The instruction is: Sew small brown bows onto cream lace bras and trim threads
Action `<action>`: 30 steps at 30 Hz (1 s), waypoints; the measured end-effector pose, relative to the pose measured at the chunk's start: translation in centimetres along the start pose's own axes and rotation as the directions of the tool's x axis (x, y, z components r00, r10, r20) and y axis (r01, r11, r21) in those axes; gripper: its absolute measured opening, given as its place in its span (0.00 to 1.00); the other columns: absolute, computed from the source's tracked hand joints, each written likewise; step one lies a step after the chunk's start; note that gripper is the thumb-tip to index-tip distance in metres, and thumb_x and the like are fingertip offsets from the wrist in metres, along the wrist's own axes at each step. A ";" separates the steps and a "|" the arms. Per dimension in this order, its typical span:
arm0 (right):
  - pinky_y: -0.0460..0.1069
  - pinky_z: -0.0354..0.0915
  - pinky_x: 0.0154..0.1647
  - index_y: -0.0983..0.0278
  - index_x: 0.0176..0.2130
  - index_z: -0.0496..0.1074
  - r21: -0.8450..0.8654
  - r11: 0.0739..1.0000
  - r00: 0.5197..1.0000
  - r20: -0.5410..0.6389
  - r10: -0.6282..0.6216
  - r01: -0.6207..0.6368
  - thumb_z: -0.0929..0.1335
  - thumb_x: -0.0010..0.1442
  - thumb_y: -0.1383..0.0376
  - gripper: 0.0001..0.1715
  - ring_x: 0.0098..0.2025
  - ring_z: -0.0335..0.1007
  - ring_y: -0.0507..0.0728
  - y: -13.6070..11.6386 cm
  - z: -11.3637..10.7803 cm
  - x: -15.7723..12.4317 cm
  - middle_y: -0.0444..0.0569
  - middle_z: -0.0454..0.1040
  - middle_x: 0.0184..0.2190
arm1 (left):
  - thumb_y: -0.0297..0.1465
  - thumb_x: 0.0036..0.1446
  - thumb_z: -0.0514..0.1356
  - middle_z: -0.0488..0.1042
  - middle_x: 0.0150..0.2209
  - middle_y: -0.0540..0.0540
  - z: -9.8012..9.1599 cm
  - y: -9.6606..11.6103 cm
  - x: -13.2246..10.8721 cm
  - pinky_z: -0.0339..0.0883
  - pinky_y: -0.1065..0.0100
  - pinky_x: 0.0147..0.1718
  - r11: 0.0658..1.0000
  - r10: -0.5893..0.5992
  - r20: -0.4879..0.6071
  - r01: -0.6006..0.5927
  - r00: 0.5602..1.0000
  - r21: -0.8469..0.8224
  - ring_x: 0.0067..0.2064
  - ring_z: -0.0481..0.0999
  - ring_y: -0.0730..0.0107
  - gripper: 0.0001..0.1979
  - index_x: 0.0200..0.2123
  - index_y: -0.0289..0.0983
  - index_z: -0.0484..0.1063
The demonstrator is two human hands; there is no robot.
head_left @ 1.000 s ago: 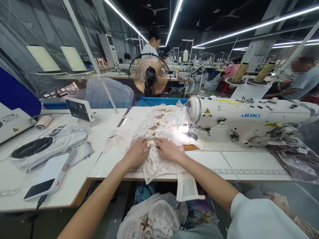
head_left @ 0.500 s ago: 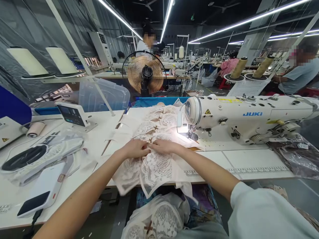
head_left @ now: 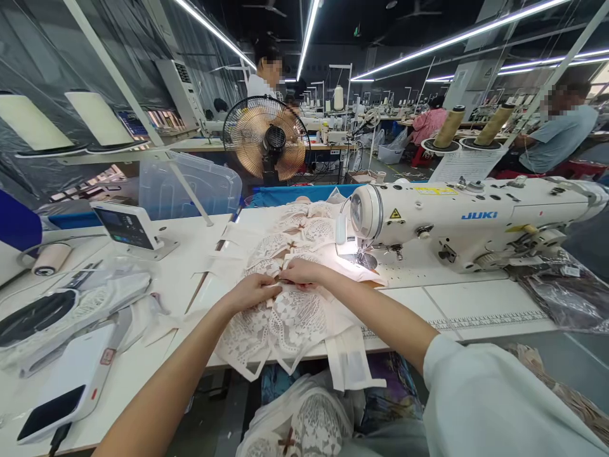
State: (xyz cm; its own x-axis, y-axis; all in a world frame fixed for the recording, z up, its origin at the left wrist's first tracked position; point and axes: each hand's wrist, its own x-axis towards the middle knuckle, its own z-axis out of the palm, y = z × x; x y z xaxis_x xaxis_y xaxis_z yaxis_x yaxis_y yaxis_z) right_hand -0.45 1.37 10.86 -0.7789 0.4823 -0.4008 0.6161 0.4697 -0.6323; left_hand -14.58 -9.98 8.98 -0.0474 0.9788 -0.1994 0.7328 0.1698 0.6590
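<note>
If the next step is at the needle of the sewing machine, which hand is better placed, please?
Probably the right hand. It is nearer to the lit needle area of the JUKI sewing machine, while the left hand is farther off. Both hands touch the lace fabric.

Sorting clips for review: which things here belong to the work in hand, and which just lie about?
Likely in use:
lace pieces, handled by left hand and right hand
sewing machine

Apparently just lying about:
white device with cable
pale spool
</note>
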 end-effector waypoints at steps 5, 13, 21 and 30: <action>0.46 0.56 0.26 0.62 0.23 0.63 -0.004 0.998 0.997 -0.043 -0.064 0.064 0.64 0.60 0.66 0.14 0.21 0.58 0.51 0.0 0.8 0.1 0.39 0.59 0.13 | 0.55 0.49 0.54 0.64 0.18 0.51 0.7 -0.2 -0.3 0.54 0.67 0.23 1.000 -0.011 -0.019 0.011 1.000 -0.013 0.21 0.60 0.70 0.24 0.19 0.41 0.63; 0.46 0.48 0.29 0.62 0.25 0.59 -0.006 0.921 0.916 0.111 -0.386 0.389 0.73 0.54 0.58 0.20 0.26 0.52 0.49 2.1 0.1 -2.2 0.36 0.57 0.22 | 0.52 0.54 0.54 0.71 0.24 0.47 0.1 1.6 -4.7 0.57 0.67 0.28 0.998 0.006 -0.172 0.006 0.985 0.069 0.29 0.70 0.63 0.22 0.22 0.40 0.67; 0.46 0.52 0.34 0.63 0.31 0.66 0.032 0.801 0.800 -0.098 -0.593 0.598 0.69 0.52 0.63 0.07 0.33 0.59 0.52 2.3 0.0 -5.7 0.40 0.65 0.29 | 0.55 0.51 0.62 0.67 0.25 0.52 -1.6 3.1 -9.4 0.52 0.70 0.24 0.994 -0.077 0.227 0.094 0.971 -0.062 0.26 0.61 0.71 0.25 0.29 0.37 0.74; 0.47 0.58 0.36 0.63 0.35 0.72 0.105 0.756 0.763 -0.079 -0.641 0.646 0.71 0.54 0.60 0.10 0.37 0.66 0.55 2.4 1.1 -5.1 0.45 0.73 0.34 | 0.48 0.48 0.68 0.76 0.29 0.49 -0.9 2.6 -10.2 0.60 0.70 0.32 0.939 -0.088 0.352 0.195 0.932 -0.283 0.31 0.69 0.67 0.18 0.32 0.39 0.81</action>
State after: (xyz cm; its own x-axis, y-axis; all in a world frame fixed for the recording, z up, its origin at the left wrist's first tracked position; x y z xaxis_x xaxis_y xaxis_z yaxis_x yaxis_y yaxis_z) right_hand 4.84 -0.76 10.62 -0.9805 0.1251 0.1518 -0.0498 0.5889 -0.8067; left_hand -12.80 -19.38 13.43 0.1303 0.8567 -0.4991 0.4869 0.3832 0.7849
